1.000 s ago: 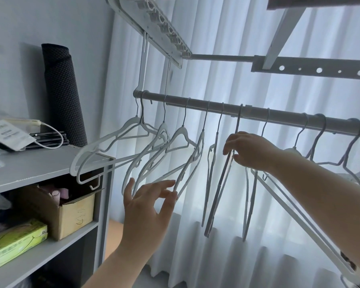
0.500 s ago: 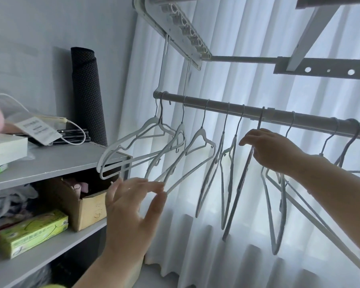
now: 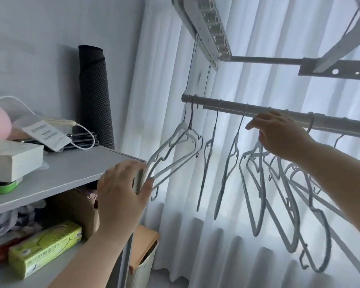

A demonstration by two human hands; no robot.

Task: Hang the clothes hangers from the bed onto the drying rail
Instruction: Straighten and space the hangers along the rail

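Observation:
A grey drying rail [image 3: 216,103] runs from the centre to the right edge in front of a white curtain. Several pale hangers hang from it. The two leftmost hangers [image 3: 175,150] tilt toward the shelf, and my left hand [image 3: 123,190] holds their lower ends between thumb and fingers at the shelf corner. Two hangers [image 3: 208,159] in the middle hang edge-on. My right hand [image 3: 279,134] rests against the rail with its fingers stretched left, touching the hooks above a bunched cluster of hangers [image 3: 258,194]. The bed is out of view.
A grey shelf unit [image 3: 71,169] stands at left, with a rolled dark mat [image 3: 96,96], a white box [image 3: 10,159] and a cable on top. Below are a cardboard box [image 3: 77,208] and a green tissue pack [image 3: 44,246]. A lidded bin [image 3: 143,246] is on the floor. A rack frame [image 3: 208,28] hangs overhead.
The view swung left. My left hand went from reaching with spread fingers to holding the leftmost hangers' ends by the shelf. My right hand rose from a hanger's neck up to the rail.

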